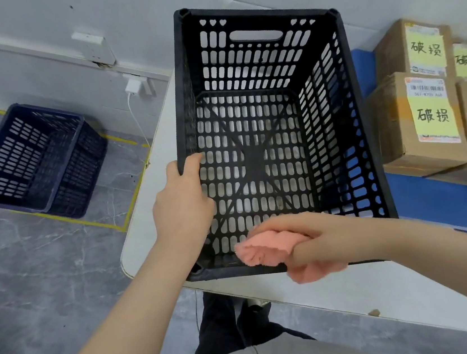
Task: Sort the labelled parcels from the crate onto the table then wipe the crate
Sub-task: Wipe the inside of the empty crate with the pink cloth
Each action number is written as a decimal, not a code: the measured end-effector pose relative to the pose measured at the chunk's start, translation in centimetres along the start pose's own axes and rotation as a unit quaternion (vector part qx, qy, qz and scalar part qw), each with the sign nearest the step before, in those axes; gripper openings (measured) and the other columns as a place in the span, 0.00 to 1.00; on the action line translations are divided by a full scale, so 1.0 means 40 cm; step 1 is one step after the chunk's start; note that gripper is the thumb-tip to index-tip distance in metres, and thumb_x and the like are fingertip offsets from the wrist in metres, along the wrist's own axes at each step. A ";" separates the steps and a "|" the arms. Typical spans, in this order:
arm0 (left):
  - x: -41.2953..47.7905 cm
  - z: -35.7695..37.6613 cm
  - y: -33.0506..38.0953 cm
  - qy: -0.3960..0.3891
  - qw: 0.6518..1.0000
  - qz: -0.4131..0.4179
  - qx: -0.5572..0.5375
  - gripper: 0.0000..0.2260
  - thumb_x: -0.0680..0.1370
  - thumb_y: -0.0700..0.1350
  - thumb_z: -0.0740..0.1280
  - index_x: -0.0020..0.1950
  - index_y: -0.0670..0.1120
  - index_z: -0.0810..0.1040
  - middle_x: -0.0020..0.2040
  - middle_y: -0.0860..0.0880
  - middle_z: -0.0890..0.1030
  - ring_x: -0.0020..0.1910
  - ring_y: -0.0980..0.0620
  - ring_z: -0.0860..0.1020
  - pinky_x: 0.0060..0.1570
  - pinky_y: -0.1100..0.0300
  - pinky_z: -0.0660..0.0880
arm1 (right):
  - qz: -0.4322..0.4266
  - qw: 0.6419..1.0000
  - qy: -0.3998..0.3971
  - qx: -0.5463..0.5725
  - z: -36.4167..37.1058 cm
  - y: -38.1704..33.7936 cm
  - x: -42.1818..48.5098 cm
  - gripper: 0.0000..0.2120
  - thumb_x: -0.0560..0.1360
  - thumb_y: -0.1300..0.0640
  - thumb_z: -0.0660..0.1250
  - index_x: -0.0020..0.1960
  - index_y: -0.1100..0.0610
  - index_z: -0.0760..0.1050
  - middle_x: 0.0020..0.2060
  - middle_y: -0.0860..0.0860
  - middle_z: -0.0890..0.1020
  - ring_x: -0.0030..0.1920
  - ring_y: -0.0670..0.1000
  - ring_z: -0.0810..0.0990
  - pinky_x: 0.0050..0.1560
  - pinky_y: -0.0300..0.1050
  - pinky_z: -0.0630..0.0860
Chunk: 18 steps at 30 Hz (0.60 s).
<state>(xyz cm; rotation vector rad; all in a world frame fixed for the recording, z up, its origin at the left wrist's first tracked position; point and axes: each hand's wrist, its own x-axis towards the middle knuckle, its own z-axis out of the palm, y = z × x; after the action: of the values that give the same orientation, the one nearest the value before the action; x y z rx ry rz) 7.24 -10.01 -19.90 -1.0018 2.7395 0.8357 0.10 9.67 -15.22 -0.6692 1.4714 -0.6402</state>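
Note:
A black slotted crate (259, 12) stands on the white table (143, 217), and nothing lies inside it. My left hand (183, 200) grips the crate's left rim, thumb inside the wall. My right hand (301, 239) holds a pink cloth (265, 251) at the crate's near inner wall and rim. Several brown cardboard parcels (416, 122) with yellow handwritten labels are stacked on the table to the right of the crate.
A blue mat (422, 194) lies under the parcels. On the grey floor at the left sits a dark blue crate (36, 162) inside yellow tape lines. A white charger and cable (133, 92) hang on the wall. My legs are below the table's near edge.

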 end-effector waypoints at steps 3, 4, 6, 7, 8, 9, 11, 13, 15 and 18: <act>0.000 0.000 0.001 -0.001 1.000 -0.002 0.003 0.30 0.74 0.33 0.57 0.73 0.54 0.64 0.64 0.44 0.68 0.39 0.42 0.68 0.38 0.53 0.66 | -0.007 0.999 -0.021 -0.032 0.003 -0.001 0.010 0.14 0.82 0.49 0.60 0.65 0.37 0.71 0.55 0.36 0.79 0.52 0.45 0.80 0.51 0.41 0.78; 0.000 0.001 0.000 0.000 1.000 -0.002 0.004 0.30 0.74 0.32 0.57 0.73 0.54 0.64 0.64 0.44 0.68 0.40 0.42 0.68 0.38 0.53 0.66 | 0.001 0.999 -0.004 -0.046 0.007 0.008 0.032 0.14 0.82 0.51 0.59 0.65 0.39 0.73 0.56 0.37 0.78 0.52 0.44 0.79 0.53 0.41 0.78; -0.001 0.001 0.000 0.000 1.000 -0.002 0.004 0.30 0.74 0.32 0.57 0.73 0.54 0.63 0.64 0.44 0.68 0.40 0.42 0.68 0.39 0.53 0.66 | 0.018 0.993 0.044 -0.108 0.015 0.039 0.089 0.11 0.81 0.55 0.59 0.59 0.47 0.77 0.51 0.46 0.80 0.48 0.46 0.79 0.50 0.41 0.77; -0.001 0.002 0.000 0.001 1.000 -0.001 0.004 0.30 0.74 0.33 0.57 0.73 0.54 0.63 0.63 0.44 0.68 0.40 0.42 0.67 0.39 0.53 0.66 | 0.027 0.988 0.055 -0.145 0.018 0.054 0.125 0.10 0.80 0.57 0.59 0.57 0.51 0.78 0.49 0.49 0.81 0.46 0.48 0.79 0.50 0.43 0.76; 0.000 0.002 0.000 0.002 1.000 0.001 0.005 0.30 0.74 0.33 0.57 0.73 0.54 0.63 0.63 0.44 0.69 0.40 0.42 0.67 0.39 0.53 0.66 | 0.039 0.984 0.058 -0.164 0.021 0.066 0.161 0.10 0.80 0.58 0.59 0.55 0.53 0.78 0.48 0.50 0.81 0.44 0.47 0.79 0.49 0.43 0.76; 0.000 0.002 -0.001 0.002 1.000 0.003 0.004 0.30 0.74 0.33 0.58 0.73 0.54 0.63 0.63 0.44 0.68 0.39 0.42 0.68 0.38 0.53 0.67 | 0.050 0.978 0.057 -0.192 0.022 0.075 0.195 0.11 0.80 0.59 0.58 0.55 0.55 0.78 0.50 0.50 0.82 0.43 0.47 0.78 0.48 0.42 0.76; 0.002 0.004 -0.002 0.004 1.000 0.005 0.003 0.30 0.74 0.33 0.58 0.73 0.54 0.64 0.63 0.44 0.68 0.39 0.42 0.68 0.38 0.53 0.68 | 0.068 0.963 0.043 -0.257 0.022 0.089 0.259 0.11 0.80 0.62 0.55 0.53 0.59 0.76 0.52 0.51 0.81 0.42 0.48 0.76 0.43 0.39 0.75; 0.004 0.005 -0.003 0.006 1.000 0.007 0.001 0.30 0.73 0.33 0.57 0.73 0.54 0.64 0.63 0.44 0.69 0.39 0.41 0.68 0.38 0.52 0.68 | 0.076 0.946 0.029 -0.314 0.023 0.120 0.315 0.09 0.80 0.64 0.54 0.47 0.58 0.73 0.46 0.52 0.77 0.40 0.47 0.73 0.39 0.37 0.71; 0.004 0.005 -0.003 0.008 1.000 0.010 0.002 0.30 0.73 0.33 0.57 0.73 0.53 0.64 0.62 0.44 0.69 0.39 0.41 0.68 0.37 0.52 0.68 | 0.073 0.929 0.018 -0.361 0.018 0.164 0.357 0.08 0.79 0.66 0.57 0.46 0.56 0.71 0.46 0.52 0.76 0.41 0.48 0.73 0.45 0.41 0.74; 0.007 0.006 -0.002 0.007 1.000 0.008 0.010 0.30 0.73 0.33 0.57 0.73 0.54 0.63 0.63 0.44 0.68 0.39 0.40 0.69 0.38 0.51 0.70 | 0.065 0.904 0.030 -0.422 0.002 0.221 0.390 0.08 0.74 0.62 0.67 0.52 0.53 0.74 0.52 0.48 0.76 0.51 0.48 0.73 0.60 0.45 0.71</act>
<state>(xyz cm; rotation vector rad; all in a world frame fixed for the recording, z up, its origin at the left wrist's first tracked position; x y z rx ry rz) 7.07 -10.10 -20.21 -0.9868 2.7650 0.8048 0.11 3.98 -32.23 -1.2013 1.8259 0.1285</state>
